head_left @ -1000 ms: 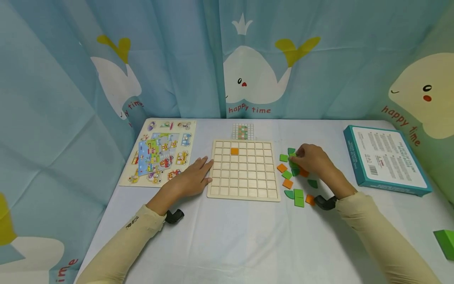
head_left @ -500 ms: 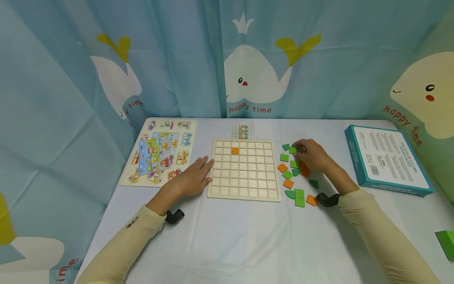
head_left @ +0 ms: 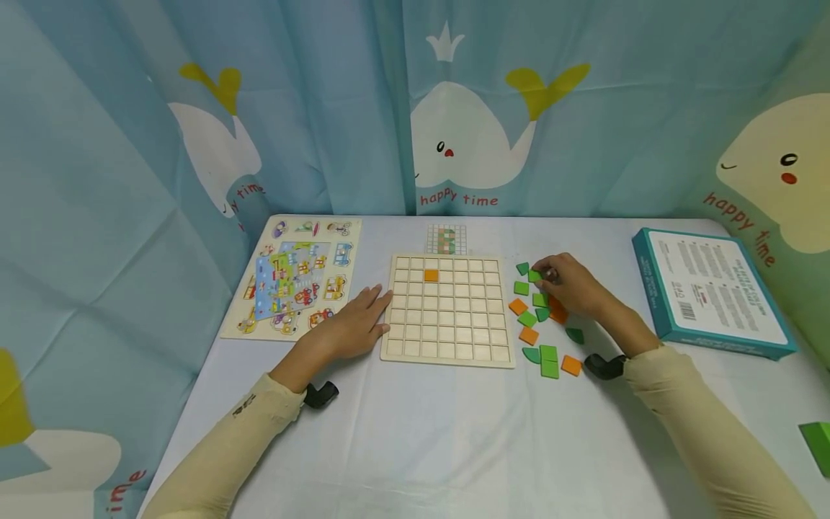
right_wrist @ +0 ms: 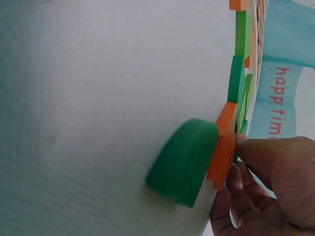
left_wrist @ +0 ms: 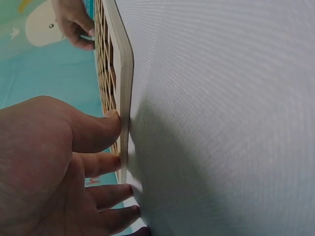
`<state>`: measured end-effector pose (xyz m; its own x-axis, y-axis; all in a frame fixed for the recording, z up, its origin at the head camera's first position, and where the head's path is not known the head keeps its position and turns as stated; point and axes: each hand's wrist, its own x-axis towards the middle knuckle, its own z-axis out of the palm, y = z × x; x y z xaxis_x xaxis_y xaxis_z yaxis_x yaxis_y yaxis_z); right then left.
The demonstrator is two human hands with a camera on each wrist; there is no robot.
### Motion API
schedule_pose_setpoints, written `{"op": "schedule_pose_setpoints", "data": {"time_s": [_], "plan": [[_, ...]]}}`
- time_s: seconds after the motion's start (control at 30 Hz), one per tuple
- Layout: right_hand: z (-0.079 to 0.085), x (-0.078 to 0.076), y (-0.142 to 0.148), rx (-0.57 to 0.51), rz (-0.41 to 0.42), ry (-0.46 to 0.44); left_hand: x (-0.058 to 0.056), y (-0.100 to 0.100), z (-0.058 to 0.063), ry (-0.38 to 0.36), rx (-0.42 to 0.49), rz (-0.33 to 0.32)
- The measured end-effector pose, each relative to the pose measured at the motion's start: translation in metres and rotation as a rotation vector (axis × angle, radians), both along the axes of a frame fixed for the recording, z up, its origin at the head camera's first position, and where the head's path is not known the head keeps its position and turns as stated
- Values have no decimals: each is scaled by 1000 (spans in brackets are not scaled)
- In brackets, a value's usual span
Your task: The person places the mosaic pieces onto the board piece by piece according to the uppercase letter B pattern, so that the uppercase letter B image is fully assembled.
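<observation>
A pale wooden grid board point(head_left: 447, 353) lies flat, with one orange square tile point(head_left: 431, 275) in a cell of its second row. My left hand point(head_left: 350, 328) rests at the board's left edge, fingers extended; in the left wrist view the thumb point(left_wrist: 96, 130) touches the edge. Right of the board, my right hand point(head_left: 570, 283) pinches a light green square tile point(head_left: 534, 275) between thumb and fingers, low over loose tiles. Around it lie green squares point(head_left: 521, 288), orange squares point(head_left: 528, 336) and dark green rounded pieces point(head_left: 574, 335). Orange tiles point(right_wrist: 224, 142) partly hide the fingertips in the right wrist view.
A small printed grid card point(head_left: 447, 238) lies behind the board. At the left is a picture puzzle board point(head_left: 236, 328) with printed sheets on it. A teal box point(head_left: 720, 288) stands at the right; a green block point(head_left: 817, 447) sits at the right edge.
The right hand has shifted slightly back over the tiles, and a dark green rounded piece and the light green square have moved apart there. The left hand stays at the board's edge.
</observation>
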<state>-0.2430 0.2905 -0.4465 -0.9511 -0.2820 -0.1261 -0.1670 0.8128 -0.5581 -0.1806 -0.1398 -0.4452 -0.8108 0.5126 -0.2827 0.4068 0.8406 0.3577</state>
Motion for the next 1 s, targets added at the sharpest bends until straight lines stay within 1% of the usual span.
{"op": "schedule_pose_setpoints", "data": {"time_s": [0.17, 0.3, 0.43, 0.5, 0.57, 0.7, 0.83, 1.0], "plan": [[-1, 0, 0, -7, 18, 9, 0, 0, 1, 1, 1, 2], [2, 2, -1, -7, 4, 13, 0, 1, 2, -4, 3, 2], [8, 1, -6, -32, 10, 61, 1, 1, 2, -13, 3, 1], [12, -1, -12, -51, 33, 91, 0, 1, 2, -14, 1, 3], [15, -2, -20, -74, 63, 111, 0, 1, 2, -14, -5, 6], [17, -4, -42, -111, 120, 110, 0, 1, 1, -18, -2, 8], [15, -8, -67, -135, 167, 74, 0, 2, 1, -21, 2, 11], [9, -12, -96, -141, 215, 51, 0, 3, 3, -19, -8, 9]]}}
